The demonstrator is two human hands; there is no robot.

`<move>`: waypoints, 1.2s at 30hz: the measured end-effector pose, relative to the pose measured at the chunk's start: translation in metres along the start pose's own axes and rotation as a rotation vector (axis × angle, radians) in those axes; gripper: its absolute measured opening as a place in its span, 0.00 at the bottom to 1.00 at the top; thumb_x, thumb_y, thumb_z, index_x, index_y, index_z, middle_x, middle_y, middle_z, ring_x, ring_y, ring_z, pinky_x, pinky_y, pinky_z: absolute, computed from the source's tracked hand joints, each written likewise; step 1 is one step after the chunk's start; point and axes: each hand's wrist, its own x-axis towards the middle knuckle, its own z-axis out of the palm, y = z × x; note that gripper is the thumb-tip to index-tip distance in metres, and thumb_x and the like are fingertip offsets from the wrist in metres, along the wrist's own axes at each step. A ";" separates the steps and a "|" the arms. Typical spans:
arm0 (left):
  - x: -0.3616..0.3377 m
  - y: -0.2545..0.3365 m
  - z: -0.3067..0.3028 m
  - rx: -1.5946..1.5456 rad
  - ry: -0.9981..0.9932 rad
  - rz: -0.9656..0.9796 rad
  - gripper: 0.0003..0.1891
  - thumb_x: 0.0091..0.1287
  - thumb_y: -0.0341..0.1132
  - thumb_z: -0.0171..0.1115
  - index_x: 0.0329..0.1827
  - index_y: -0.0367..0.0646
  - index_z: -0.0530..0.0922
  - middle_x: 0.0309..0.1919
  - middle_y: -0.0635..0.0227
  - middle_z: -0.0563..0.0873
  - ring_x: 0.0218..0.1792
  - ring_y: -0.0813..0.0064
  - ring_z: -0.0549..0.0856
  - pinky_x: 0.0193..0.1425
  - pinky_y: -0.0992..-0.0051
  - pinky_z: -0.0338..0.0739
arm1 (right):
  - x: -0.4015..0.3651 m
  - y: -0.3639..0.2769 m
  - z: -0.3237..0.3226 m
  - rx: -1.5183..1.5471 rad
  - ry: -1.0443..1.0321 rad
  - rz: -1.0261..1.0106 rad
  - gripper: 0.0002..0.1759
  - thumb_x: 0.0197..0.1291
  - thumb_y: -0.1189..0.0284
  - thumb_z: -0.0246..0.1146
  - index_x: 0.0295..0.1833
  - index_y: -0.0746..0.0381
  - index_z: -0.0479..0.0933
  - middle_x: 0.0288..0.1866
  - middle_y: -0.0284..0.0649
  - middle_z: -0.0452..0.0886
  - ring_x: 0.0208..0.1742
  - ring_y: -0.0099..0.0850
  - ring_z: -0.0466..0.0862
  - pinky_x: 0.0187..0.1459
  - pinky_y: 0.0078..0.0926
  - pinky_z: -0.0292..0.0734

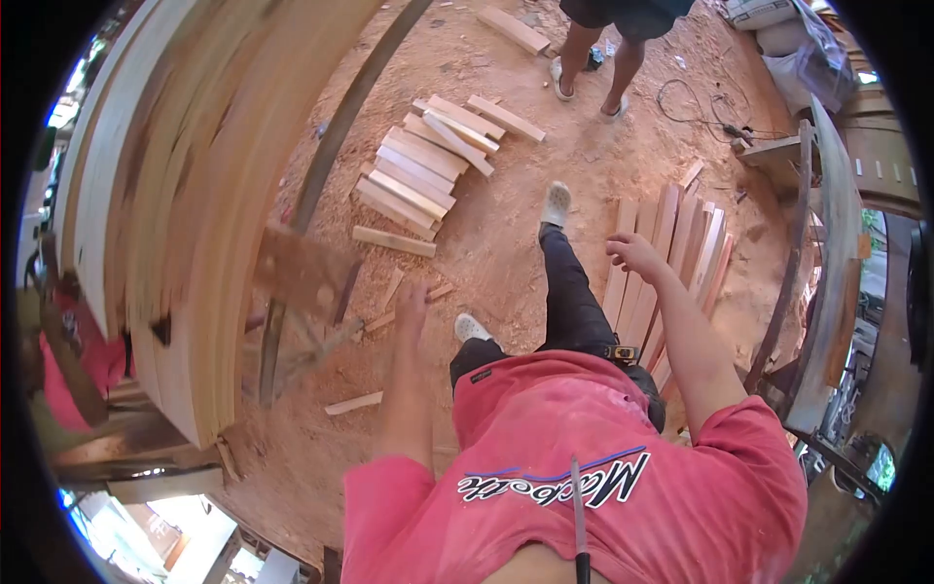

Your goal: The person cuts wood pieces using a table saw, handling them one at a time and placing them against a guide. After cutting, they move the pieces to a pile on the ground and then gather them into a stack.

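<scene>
Fingers [619, 245] of the right hand [637, 255] loosely curled, gripping nothing, just above the row of planks [697, 232] laid out near the right edge of the sawdust ground [506, 229]. Left hand [413, 307] stretched forward, too blurred to tell whether open or closed, near a blurred wooden block [302, 273]. Pile of short boards [428, 165] farther ahead; another person's feet [589, 86] beyond.

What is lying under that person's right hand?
A row of long wooden boards lies side by side on the reddish dirt ground, below the right hand. The forearm covers parts of several boards. Whether the hand touches them cannot be told.
</scene>
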 end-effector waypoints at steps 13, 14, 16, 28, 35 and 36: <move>0.105 0.051 0.122 0.355 0.116 -0.577 0.24 0.69 0.51 0.56 0.40 0.33 0.84 0.33 0.58 0.87 0.34 0.65 0.85 0.42 0.65 0.76 | 0.418 -0.040 -0.034 -0.315 -0.037 0.002 0.18 0.57 0.63 0.63 0.47 0.64 0.85 0.41 0.51 0.87 0.45 0.42 0.87 0.48 0.39 0.80; 0.123 0.067 0.136 0.339 0.068 -0.472 0.24 0.69 0.49 0.56 0.42 0.32 0.84 0.35 0.57 0.88 0.37 0.63 0.86 0.46 0.65 0.77 | 0.439 -0.043 -0.028 -0.172 0.008 0.009 0.19 0.57 0.63 0.64 0.49 0.64 0.85 0.43 0.51 0.88 0.45 0.43 0.87 0.48 0.40 0.80; 0.172 0.076 0.169 0.287 0.004 -0.306 0.23 0.70 0.47 0.58 0.45 0.31 0.84 0.39 0.54 0.88 0.41 0.62 0.86 0.52 0.65 0.77 | 0.481 -0.054 -0.022 -0.126 -0.016 0.001 0.17 0.61 0.65 0.63 0.48 0.66 0.83 0.34 0.41 0.86 0.33 0.29 0.83 0.39 0.31 0.79; 0.477 0.008 0.299 0.283 0.353 -0.261 0.30 0.63 0.50 0.67 0.56 0.28 0.79 0.54 0.45 0.82 0.55 0.53 0.82 0.62 0.64 0.74 | 0.691 -0.066 0.065 -0.906 0.184 -0.173 0.33 0.54 0.67 0.66 0.65 0.69 0.71 0.60 0.56 0.79 0.61 0.47 0.80 0.60 0.37 0.77; 0.546 -0.007 0.346 0.330 0.776 0.171 0.29 0.54 0.42 0.73 0.49 0.25 0.77 0.44 0.44 0.81 0.50 0.44 0.81 0.60 0.58 0.73 | 0.788 -0.095 0.096 -0.988 0.344 -0.194 0.29 0.53 0.67 0.66 0.62 0.62 0.73 0.55 0.52 0.81 0.61 0.49 0.80 0.62 0.42 0.76; 0.553 -0.014 0.347 0.322 0.789 0.177 0.29 0.54 0.42 0.73 0.49 0.25 0.77 0.44 0.44 0.81 0.50 0.44 0.81 0.60 0.58 0.73 | 0.790 -0.101 0.092 -1.045 0.180 -0.202 0.27 0.51 0.65 0.67 0.58 0.63 0.77 0.51 0.52 0.83 0.57 0.48 0.82 0.59 0.40 0.78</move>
